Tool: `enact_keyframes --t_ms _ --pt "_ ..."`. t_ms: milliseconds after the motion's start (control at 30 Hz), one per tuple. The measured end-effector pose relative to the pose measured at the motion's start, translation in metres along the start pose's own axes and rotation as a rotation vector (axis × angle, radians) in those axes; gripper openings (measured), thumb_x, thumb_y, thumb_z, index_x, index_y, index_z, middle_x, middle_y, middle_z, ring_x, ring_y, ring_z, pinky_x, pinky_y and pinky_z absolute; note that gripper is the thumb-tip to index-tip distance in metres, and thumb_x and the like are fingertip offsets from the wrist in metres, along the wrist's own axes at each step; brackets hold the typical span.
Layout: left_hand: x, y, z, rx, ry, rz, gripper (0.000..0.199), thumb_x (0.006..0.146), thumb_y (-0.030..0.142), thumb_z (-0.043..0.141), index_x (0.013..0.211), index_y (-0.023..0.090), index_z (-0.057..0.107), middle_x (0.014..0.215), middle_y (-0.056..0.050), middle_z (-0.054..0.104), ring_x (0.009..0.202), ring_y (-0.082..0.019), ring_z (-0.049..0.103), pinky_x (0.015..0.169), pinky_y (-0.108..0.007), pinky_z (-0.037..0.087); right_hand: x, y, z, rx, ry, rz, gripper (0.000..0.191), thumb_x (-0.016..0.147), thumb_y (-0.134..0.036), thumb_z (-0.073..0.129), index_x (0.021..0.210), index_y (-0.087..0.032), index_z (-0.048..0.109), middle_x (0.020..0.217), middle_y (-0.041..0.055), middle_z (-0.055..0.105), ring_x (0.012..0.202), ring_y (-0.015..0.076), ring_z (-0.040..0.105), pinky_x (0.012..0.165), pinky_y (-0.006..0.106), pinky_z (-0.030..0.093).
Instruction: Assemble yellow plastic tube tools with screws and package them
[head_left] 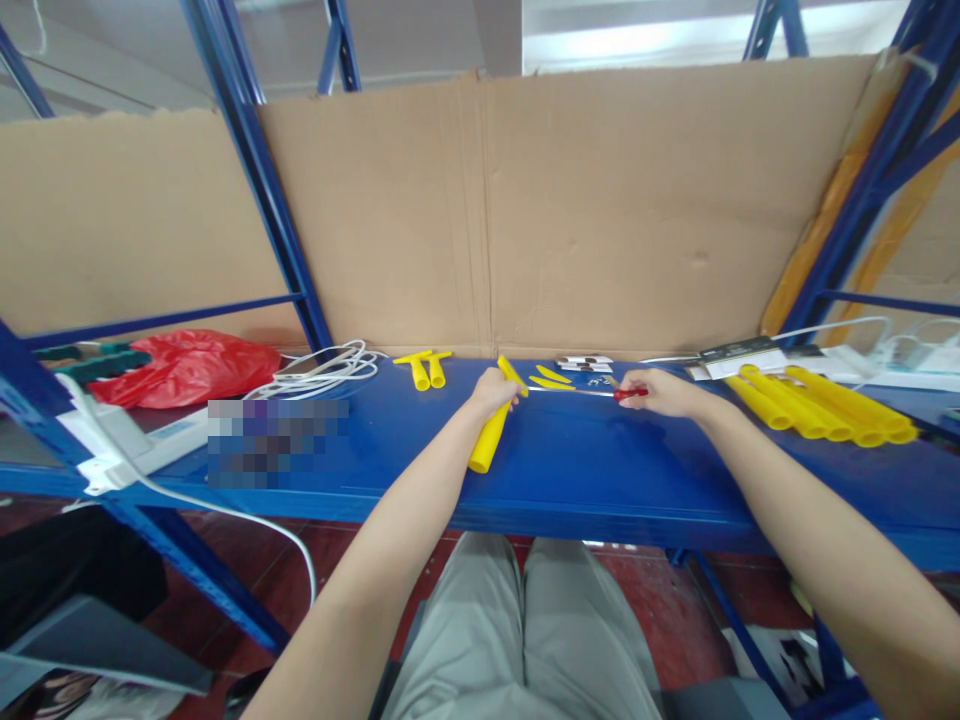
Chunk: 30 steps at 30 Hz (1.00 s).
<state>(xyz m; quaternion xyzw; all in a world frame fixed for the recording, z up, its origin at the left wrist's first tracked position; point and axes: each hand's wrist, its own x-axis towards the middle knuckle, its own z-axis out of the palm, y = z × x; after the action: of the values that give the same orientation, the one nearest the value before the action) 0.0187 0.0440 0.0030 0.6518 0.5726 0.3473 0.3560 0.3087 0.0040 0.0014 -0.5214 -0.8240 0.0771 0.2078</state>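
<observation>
My left hand is wrapped round a yellow tube that has a flatter yellow piece at its far end. In my right hand is a screwdriver with a red handle. Its thin metal shaft points left, and the tip meets or lies close to the far end of the tube; I cannot tell whether they touch. Just beyond the shaft lie loose curved yellow pieces. Several small metal parts rest near my right fingers.
Two yellow T-shaped pieces lie at the back left of the blue shelf. Several yellow tubes are grouped at the right. A red plastic bag, coiled white cable and white power strip occupy the left. Cardboard stands behind.
</observation>
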Motion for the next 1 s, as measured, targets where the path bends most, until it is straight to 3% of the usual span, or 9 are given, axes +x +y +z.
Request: enact_keyframes --t_ms 633,1000 --pt "0.0076 -0.0052 0.0002 0.024 0.006 -0.023 0.009 0.075 0.008 0.062 0.078 0.006 0.07 0.05 -0.002 0.058 0.043 -0.009 0.052 0.048 -0.02 0.044 -0.0011 -0.0037 -0.0035 0.031 0.006 -0.053 0.038 0.071 -0.058 0.053 0.075 -0.02 0.06 0.077 0.007 0.066 0.073 0.0215 0.06 0.07 0.034 0.047" --pt "0.0026 -0.0023 0.0 0.024 0.023 -0.028 0.007 0.075 0.007 0.062 0.072 0.006 0.068 0.047 0.0 0.055 0.042 -0.01 0.052 0.049 -0.022 0.045 -0.0013 -0.0066 -0.0024 0.029 -0.009 -0.056 0.035 0.072 -0.055 0.054 0.077 -0.021 0.06 0.079 0.0066 0.066 0.075 0.0218 0.06 0.071 0.034 0.047"
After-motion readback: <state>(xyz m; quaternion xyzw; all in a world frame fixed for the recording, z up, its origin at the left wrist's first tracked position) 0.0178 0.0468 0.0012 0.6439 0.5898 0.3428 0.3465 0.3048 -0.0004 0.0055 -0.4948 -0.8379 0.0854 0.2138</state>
